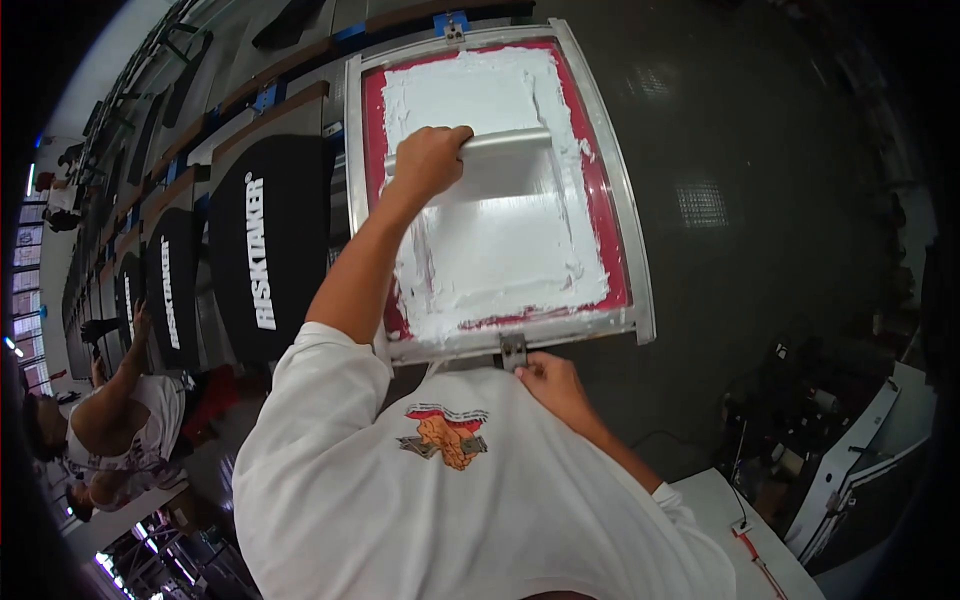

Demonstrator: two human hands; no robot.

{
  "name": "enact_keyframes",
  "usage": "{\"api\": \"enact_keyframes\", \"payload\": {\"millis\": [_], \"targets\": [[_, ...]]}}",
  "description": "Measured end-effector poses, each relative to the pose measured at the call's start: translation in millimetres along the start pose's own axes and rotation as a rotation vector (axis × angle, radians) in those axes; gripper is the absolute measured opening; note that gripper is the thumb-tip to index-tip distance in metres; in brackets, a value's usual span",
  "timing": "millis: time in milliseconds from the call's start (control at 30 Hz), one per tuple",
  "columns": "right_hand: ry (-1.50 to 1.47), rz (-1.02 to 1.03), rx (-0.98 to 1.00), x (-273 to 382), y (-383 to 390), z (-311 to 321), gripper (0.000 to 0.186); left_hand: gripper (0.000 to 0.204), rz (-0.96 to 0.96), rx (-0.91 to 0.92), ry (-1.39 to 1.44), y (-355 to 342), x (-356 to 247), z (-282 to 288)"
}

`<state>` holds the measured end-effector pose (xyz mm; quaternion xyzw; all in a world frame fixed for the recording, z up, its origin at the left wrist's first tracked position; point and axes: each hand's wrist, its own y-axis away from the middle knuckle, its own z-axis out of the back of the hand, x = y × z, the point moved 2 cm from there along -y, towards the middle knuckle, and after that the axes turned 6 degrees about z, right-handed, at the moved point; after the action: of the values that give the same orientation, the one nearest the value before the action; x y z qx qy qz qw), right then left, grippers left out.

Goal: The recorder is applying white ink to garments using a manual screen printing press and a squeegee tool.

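Observation:
My left hand is closed round the handle of a long metal squeegee. The squeegee lies across a silk screen, its blade side down in thick white ink. Ridges of ink edge the red mesh inside a pale metal screen frame. Below the squeegee, the ink is smoothed to a thin sheet. At the near side of the frame, my right hand has its fingers closed at a small metal bracket. Its fingertips are partly hidden there.
To the left runs a long row of boards bearing black fabric panels with white lettering. Another person reaches toward that row. A second bracket sits at the frame's far side. A white tabletop stands at lower right.

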<state>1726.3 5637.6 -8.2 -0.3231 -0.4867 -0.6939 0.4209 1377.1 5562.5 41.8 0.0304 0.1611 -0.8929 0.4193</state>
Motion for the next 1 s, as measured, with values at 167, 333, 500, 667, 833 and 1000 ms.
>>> {"api": "enact_keyframes", "payload": {"millis": [167, 333, 500, 667, 833, 1000], "targets": [[0.087, -0.011, 0.143, -7, -15, 8, 0.027, 0.039, 0.114, 0.243, 0.225, 59, -41, 78], [0.172, 0.066, 0.163, -2, -11, 22, 0.029, 0.039, 0.119, 0.365, 0.249, 123, -79, 95], [0.087, 0.232, 0.298, 100, -6, 81, 0.028, 0.041, 0.122, 0.495, 0.132, 159, -89, 71], [1.037, 0.839, -0.073, 90, -86, 93, 0.037, 0.034, 0.092, 0.592, 0.114, 143, -93, 65], [0.899, 0.686, -0.009, 57, -62, 70, 0.011, 0.022, 0.100, 0.230, 0.009, 218, -62, 64], [0.973, 0.888, -0.307, 63, -148, 78, 0.004, 0.016, 0.068, -0.052, 0.064, 154, -15, 14]]}}
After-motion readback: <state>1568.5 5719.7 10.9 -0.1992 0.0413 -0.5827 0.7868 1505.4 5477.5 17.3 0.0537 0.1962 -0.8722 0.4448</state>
